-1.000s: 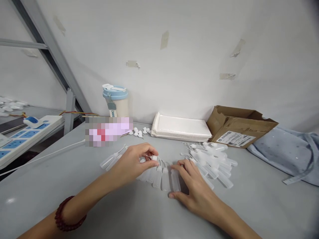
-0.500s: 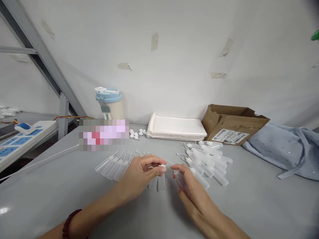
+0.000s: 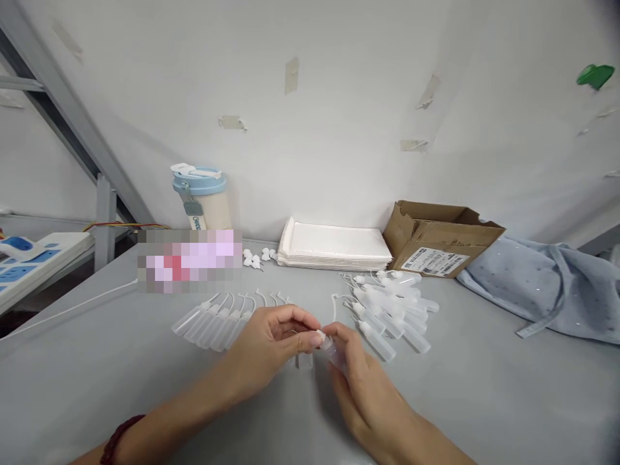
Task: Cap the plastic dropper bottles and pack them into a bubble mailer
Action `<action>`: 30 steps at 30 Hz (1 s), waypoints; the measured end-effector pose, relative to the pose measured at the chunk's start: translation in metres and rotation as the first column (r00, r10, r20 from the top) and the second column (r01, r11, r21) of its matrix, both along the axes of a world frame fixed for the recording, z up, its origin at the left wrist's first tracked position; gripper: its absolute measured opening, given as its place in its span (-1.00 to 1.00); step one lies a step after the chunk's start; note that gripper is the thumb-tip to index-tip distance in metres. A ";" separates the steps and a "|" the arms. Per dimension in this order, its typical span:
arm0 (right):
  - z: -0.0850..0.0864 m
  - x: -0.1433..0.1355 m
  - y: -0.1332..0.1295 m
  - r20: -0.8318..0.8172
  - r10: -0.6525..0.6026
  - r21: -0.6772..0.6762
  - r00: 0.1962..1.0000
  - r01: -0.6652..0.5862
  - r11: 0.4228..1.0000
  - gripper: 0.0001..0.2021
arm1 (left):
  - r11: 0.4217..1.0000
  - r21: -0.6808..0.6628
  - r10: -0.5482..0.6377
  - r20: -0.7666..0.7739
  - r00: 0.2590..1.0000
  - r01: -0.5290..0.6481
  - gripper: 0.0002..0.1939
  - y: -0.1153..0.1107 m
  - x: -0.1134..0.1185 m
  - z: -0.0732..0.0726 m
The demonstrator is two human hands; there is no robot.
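Between thumb and fingers, my left hand (image 3: 276, 342) pinches a small white cap (image 3: 320, 336). My right hand (image 3: 361, 371) is wrapped round a small clear bottle (image 3: 334, 354), whose top meets the cap. A thin white tube (image 3: 334, 307) rises from behind the right fingers. To the left lies a row of translucent bottles (image 3: 206, 328) with thin tubes, partly hidden by my left hand. A loose pile of similar bottles (image 3: 382, 313) lies beyond my right hand.
Small white pieces (image 3: 254, 259) lie by a stack of white envelopes (image 3: 334, 244). Behind are a blue-lidded cup (image 3: 208, 200), a blurred pink item (image 3: 194, 258), a cardboard box (image 3: 436, 242) and blue cloth (image 3: 542, 287). A power strip (image 3: 39, 265) is at left.
My hands have come together, bringing the cap against the top of the bottle. The whole scene has shifted slightly left in the view.
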State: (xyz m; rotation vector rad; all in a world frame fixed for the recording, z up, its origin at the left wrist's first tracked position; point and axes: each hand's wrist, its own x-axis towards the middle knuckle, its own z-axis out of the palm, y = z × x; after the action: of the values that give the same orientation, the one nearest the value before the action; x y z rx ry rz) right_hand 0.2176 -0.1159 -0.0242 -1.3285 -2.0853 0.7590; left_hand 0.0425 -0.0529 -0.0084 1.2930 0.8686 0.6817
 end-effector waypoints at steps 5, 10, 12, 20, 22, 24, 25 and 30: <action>-0.001 0.000 -0.001 0.046 0.016 -0.002 0.999 -0.016 1.000 -0.48 | 0.993 0.112 -0.039 -0.088 0.995 0.048 -0.86 -0.003 0.000 0.006; 0.012 -0.002 -0.001 -0.137 -0.013 -0.106 0.990 -0.001 0.994 -0.56 | 0.965 0.259 -0.010 -0.148 0.989 0.049 -0.92 -0.007 -0.002 0.010; 0.018 -0.003 0.000 -0.273 -0.092 -0.239 0.958 0.026 0.971 -0.64 | 0.945 0.325 -0.002 -0.135 0.991 0.046 -0.93 -0.007 -0.003 0.010; 0.020 -0.007 -0.001 -0.576 -0.214 -0.504 0.789 -0.138 0.852 -0.73 | 0.937 0.330 -0.093 -0.072 0.993 0.112 -0.94 -0.008 -0.008 0.013; 0.020 -0.008 -0.004 -0.479 -0.160 -0.397 0.863 -0.051 0.916 -0.76 | 0.950 0.296 -0.094 -0.022 0.995 0.097 -0.99 -0.008 -0.007 0.014; 0.019 -0.008 -0.005 -0.358 -0.133 -0.295 0.924 0.024 0.955 -0.79 | 0.963 0.264 -0.046 -0.045 0.998 0.056 -0.92 -0.008 -0.006 0.014; 0.019 -0.008 -0.006 -0.313 -0.126 -0.265 0.941 0.040 0.963 -0.79 | 0.969 0.244 -0.011 -0.092 0.996 0.033 -0.88 -0.008 -0.005 0.014; 0.018 -0.006 -0.004 -0.329 -0.047 -0.238 0.943 -0.034 0.971 -0.80 | 0.995 0.096 0.004 -0.246 0.969 0.020 -0.77 -0.011 0.001 0.010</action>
State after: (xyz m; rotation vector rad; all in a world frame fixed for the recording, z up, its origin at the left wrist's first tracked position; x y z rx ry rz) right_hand 0.2114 -0.1198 -0.0061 -1.2268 -1.7612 1.1768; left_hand 0.0431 -0.0638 0.0012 1.4902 1.0401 0.5703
